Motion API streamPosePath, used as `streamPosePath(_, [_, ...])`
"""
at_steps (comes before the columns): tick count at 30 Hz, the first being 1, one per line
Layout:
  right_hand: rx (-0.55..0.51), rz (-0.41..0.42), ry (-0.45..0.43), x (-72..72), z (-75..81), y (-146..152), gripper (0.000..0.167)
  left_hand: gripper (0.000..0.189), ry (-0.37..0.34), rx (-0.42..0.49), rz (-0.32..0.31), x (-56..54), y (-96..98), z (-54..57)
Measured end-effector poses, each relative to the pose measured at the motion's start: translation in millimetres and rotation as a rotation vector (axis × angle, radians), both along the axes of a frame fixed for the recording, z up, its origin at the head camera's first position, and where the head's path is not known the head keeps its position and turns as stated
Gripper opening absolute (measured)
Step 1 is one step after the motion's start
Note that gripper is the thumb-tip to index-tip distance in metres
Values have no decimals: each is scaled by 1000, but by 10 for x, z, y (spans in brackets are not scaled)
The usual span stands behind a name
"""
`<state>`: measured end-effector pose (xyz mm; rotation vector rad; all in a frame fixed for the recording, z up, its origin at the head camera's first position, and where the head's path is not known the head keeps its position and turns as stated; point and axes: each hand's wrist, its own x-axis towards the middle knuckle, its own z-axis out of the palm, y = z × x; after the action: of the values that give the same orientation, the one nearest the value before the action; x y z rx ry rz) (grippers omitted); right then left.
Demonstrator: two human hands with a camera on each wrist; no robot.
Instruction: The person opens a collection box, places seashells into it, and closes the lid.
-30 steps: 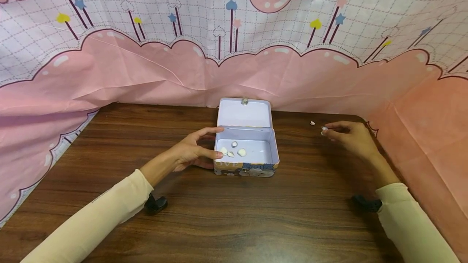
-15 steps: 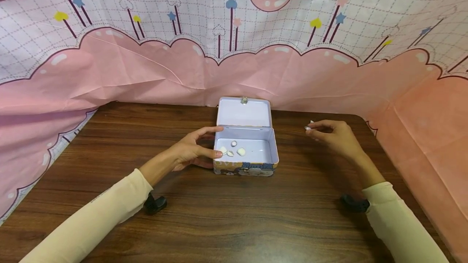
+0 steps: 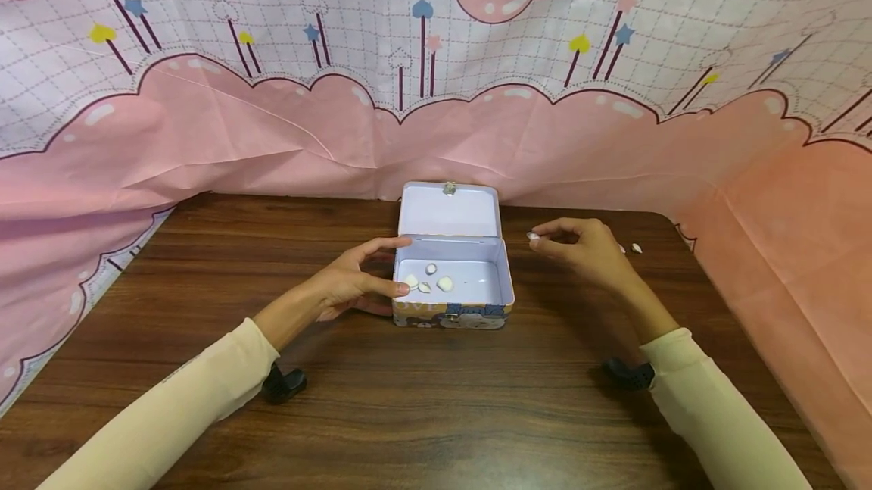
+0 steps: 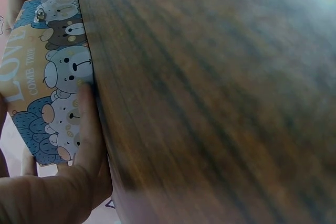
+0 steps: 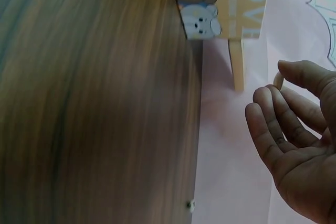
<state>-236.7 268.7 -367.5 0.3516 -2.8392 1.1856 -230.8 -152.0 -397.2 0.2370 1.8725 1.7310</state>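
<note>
An open tin box (image 3: 477, 316) with bear pictures on its front stands at the middle of the table, its lid (image 3: 450, 210) tilted back. Several small white seashells (image 3: 445, 283) lie on the left side of its floor. My left hand (image 3: 344, 282) grips the box's left side, thumb at the near rim and index finger at the far corner. In the left wrist view one finger lies along the printed wall. To the right of the box, my right hand (image 3: 579, 248) pinches a small white seashell (image 3: 534, 235) between thumb and fingertips, raised above the table.
Right of the right hand, a small shell (image 3: 636, 248) lies on the brown wooden table (image 3: 436, 414), with another (image 3: 622, 249) partly hidden by the hand. A pink cloud-patterned cloth (image 3: 272, 134) hangs behind the table and along its sides.
My right hand has moved left toward the box with the pinched shell. Shells on the table behind it have come into view. The left hand stays on the box.
</note>
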Motion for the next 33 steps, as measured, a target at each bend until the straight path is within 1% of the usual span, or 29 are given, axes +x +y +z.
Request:
streamPosePath(8, [-56, 43, 28, -11, 2, -208, 32, 91, -5, -2, 8, -3, 9, -16])
streamPosePath(14, [-82, 56, 55, -12, 46, -378, 32, 91, -1, -1, 9, 7, 13, -27])
streamPosePath(24, [-122, 103, 62, -9, 117, -592, 30, 90, 3, 8, 9, 7, 19, -46])
streamPosePath(33, [-141, 119, 45, -14, 125, -803, 28, 91, 4, 5, 8, 19, 11, -32])
